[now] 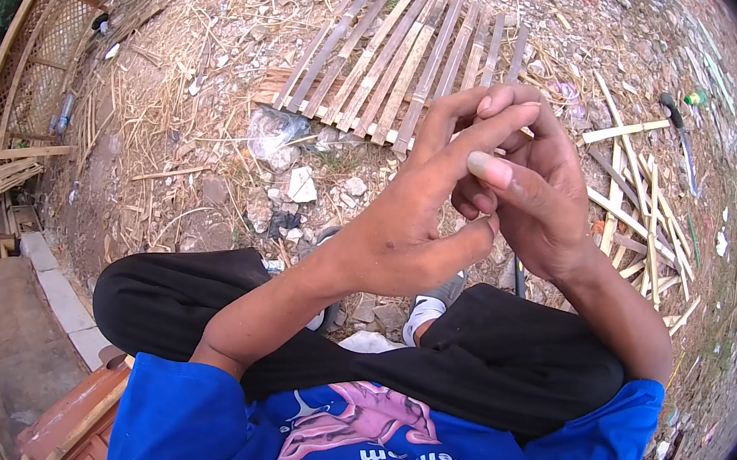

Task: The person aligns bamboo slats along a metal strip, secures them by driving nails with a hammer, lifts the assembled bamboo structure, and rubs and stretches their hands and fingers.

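My left hand (420,223) is raised above my lap, its fingers reaching to the upper right and its thumb apart from them. It meets my right hand (548,188), whose fingers are curled in and whose thumb lies across the left fingers. The fingertips overlap, and no object shows between them. Whether anything small is pinched inside the curled right fingers is hidden. Beyond the hands, a panel of wooden slats (388,67) lies flat on the stony ground.
Loose wood strips (641,218) are piled to the right, near a handsaw (681,140) and a green bottle (696,98). Clear plastic wrap (274,137) lies below the panel. A lattice frame (41,52) stands at the left, with a brown board (14,343) nearer.
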`<state>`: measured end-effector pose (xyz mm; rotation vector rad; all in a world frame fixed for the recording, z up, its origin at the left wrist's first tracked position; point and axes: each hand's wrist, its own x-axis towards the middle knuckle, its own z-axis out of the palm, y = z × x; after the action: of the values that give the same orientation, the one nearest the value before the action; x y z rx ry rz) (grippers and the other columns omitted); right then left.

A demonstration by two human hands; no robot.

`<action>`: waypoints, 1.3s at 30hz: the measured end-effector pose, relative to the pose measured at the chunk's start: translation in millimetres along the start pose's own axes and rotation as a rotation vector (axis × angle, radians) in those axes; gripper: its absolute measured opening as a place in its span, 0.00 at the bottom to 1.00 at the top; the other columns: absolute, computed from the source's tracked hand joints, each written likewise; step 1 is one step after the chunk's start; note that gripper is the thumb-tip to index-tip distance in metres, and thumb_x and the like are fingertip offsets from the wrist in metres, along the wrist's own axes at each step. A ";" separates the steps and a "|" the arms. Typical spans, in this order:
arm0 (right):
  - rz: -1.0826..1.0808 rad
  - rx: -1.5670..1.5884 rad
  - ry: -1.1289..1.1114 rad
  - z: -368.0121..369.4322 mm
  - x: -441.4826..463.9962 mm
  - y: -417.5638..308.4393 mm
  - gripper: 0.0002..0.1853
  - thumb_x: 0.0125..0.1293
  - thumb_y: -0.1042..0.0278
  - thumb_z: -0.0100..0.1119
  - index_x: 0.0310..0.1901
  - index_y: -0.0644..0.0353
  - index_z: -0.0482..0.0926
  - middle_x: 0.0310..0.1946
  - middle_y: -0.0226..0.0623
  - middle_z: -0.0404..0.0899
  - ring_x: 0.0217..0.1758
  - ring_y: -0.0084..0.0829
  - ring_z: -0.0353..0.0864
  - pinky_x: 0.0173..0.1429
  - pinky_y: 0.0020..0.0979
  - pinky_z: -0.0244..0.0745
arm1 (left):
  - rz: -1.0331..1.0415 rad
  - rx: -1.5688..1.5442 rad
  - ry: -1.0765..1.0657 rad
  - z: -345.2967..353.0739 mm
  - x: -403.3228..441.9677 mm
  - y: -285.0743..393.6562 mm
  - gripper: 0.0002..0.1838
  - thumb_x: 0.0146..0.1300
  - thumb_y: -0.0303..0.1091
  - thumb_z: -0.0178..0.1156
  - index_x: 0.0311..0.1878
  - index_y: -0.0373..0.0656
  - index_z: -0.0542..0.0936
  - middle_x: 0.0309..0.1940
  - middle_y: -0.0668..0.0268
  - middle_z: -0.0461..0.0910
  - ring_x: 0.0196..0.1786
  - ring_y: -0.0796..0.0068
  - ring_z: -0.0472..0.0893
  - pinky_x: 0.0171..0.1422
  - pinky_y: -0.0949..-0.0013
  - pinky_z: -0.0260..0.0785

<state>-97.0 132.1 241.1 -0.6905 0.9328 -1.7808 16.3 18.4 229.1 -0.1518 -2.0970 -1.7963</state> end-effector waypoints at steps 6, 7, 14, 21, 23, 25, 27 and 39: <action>-0.023 -0.001 -0.003 -1.1 -0.1 1.3 0.22 0.65 0.73 0.61 0.58 0.57 0.63 0.39 0.34 0.72 0.30 0.20 0.70 0.34 0.26 0.68 | -0.015 0.005 0.001 0.2 0.5 2.7 0.41 0.52 0.18 0.54 0.75 0.44 0.62 0.69 0.55 0.53 0.55 0.70 0.72 0.53 0.70 0.72; -0.027 0.001 0.001 -1.0 -0.2 1.6 0.23 0.65 0.74 0.61 0.58 0.57 0.63 0.38 0.34 0.72 0.30 0.20 0.70 0.34 0.26 0.68 | -0.012 0.002 0.004 0.8 0.4 1.6 0.41 0.52 0.18 0.54 0.75 0.44 0.62 0.69 0.55 0.54 0.55 0.70 0.72 0.53 0.71 0.72; -0.019 -0.013 0.000 -1.8 -0.8 1.4 0.22 0.66 0.74 0.61 0.58 0.56 0.63 0.39 0.34 0.72 0.30 0.20 0.70 0.34 0.26 0.68 | -0.036 0.006 0.002 0.9 0.1 3.6 0.41 0.52 0.18 0.54 0.74 0.44 0.63 0.69 0.55 0.54 0.57 0.69 0.72 0.54 0.70 0.72; -0.019 -0.007 -0.001 -2.0 -1.3 1.5 0.23 0.66 0.74 0.62 0.58 0.56 0.63 0.40 0.33 0.73 0.30 0.20 0.70 0.34 0.25 0.69 | 0.010 0.053 0.006 1.7 1.1 1.5 0.41 0.52 0.19 0.55 0.74 0.45 0.63 0.69 0.53 0.53 0.58 0.66 0.71 0.53 0.69 0.72; -0.022 -0.008 0.000 -2.1 -1.3 1.6 0.23 0.66 0.74 0.62 0.58 0.56 0.63 0.40 0.34 0.73 0.30 0.19 0.70 0.34 0.25 0.69 | -0.012 0.032 -0.004 1.3 1.5 4.3 0.41 0.52 0.19 0.55 0.74 0.45 0.63 0.68 0.53 0.53 0.58 0.65 0.71 0.53 0.69 0.72; -0.024 -0.010 0.000 -2.3 -1.4 1.6 0.23 0.66 0.74 0.63 0.58 0.56 0.63 0.40 0.34 0.73 0.30 0.19 0.70 0.34 0.25 0.69 | -0.028 0.031 -0.010 1.2 0.9 5.0 0.41 0.52 0.20 0.55 0.73 0.45 0.63 0.68 0.53 0.53 0.58 0.65 0.71 0.53 0.68 0.72; -0.047 0.028 -0.015 -4.1 -1.4 3.0 0.23 0.65 0.72 0.65 0.59 0.59 0.65 0.39 0.33 0.76 0.34 0.20 0.75 0.36 0.24 0.71 | -0.033 0.032 -0.010 1.3 0.6 4.5 0.40 0.52 0.20 0.55 0.73 0.45 0.63 0.68 0.53 0.53 0.59 0.64 0.71 0.53 0.68 0.72; -0.055 0.003 -0.015 -4.4 -0.4 3.2 0.23 0.65 0.72 0.66 0.58 0.59 0.67 0.39 0.33 0.76 0.34 0.19 0.75 0.35 0.23 0.71 | 0.001 0.065 0.004 2.1 1.2 5.1 0.41 0.52 0.15 0.55 0.73 0.36 0.61 0.67 0.60 0.56 0.49 0.79 0.69 0.48 0.74 0.66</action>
<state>-98.7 132.9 236.0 -0.7331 0.9087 -1.8229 16.3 21.1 234.0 -0.1320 -2.1489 -1.7243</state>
